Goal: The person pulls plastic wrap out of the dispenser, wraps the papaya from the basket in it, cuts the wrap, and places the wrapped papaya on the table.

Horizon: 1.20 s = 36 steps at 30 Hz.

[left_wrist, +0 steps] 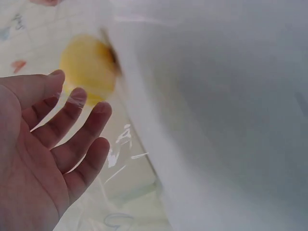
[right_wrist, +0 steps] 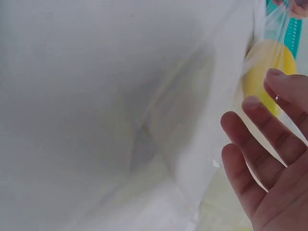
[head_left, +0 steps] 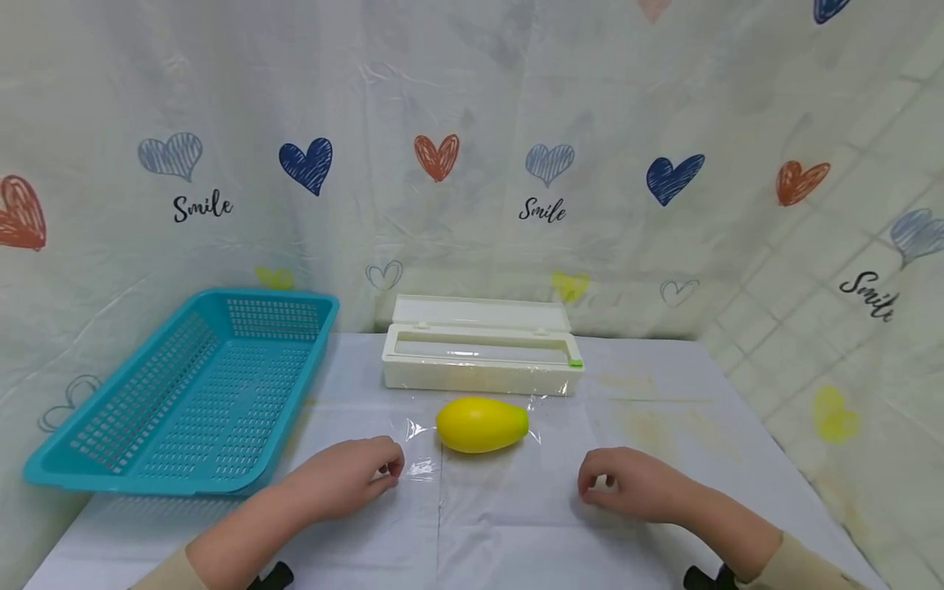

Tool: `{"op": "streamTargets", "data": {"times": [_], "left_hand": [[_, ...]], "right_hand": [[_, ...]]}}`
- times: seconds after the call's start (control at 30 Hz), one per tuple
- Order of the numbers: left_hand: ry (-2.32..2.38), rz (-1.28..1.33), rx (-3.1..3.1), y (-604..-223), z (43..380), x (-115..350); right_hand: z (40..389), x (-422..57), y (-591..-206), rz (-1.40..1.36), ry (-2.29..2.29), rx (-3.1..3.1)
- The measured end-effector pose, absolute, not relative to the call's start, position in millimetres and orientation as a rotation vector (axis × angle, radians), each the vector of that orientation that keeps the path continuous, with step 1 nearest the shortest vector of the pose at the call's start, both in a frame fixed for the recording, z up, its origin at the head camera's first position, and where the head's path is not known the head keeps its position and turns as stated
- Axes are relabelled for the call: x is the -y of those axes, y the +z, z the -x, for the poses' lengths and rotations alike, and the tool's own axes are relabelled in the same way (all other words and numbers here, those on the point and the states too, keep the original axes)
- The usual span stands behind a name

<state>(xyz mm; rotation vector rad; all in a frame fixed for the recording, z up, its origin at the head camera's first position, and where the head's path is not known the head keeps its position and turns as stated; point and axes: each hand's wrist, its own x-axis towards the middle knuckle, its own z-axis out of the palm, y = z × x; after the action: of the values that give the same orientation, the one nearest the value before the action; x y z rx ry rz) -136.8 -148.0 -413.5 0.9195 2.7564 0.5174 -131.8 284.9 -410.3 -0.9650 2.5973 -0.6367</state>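
Observation:
A yellow oval fruit with a green end (head_left: 482,424) lies on the white-covered table, in front of a white cling film box (head_left: 479,373) whose lid stands up. Clear cling film (head_left: 422,468) spreads around the fruit, showing mostly as glints. At the fruit's near left, my left hand (head_left: 354,475) pinches the film between thumb and index finger; its other fingers are loosely bent. My right hand (head_left: 637,483), farther off to the right, pinches film too. In the right wrist view, stretched film (right_wrist: 278,29) runs in folds across the fruit towards the thumb. The film's full outline is hard to see.
A turquoise perforated basket (head_left: 295,393) stands at the left, close to my left forearm. Behind the table hangs a pale curtain (head_left: 472,229) printed with hearts and "Smile". The table's right edge slants down towards the lower right.

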Motion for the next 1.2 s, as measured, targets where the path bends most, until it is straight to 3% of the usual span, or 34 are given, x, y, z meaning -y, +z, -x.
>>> {"op": "streamTargets", "data": {"times": [0.23,0.63,1.2], "left_hand": [[0.606,-0.838,-2.842,-398,138,148],[0.811,-0.483,-2.962,-391,158,132],[0.974,-0.274,-2.937,-402,200,125]], "right_hand": [[135,-289,-400,0.897,-0.847,-2.607],[162,-287,-384,0.668,-1.009,-2.708],[206,-282,-400,0.429,-1.223,-2.686]]}}
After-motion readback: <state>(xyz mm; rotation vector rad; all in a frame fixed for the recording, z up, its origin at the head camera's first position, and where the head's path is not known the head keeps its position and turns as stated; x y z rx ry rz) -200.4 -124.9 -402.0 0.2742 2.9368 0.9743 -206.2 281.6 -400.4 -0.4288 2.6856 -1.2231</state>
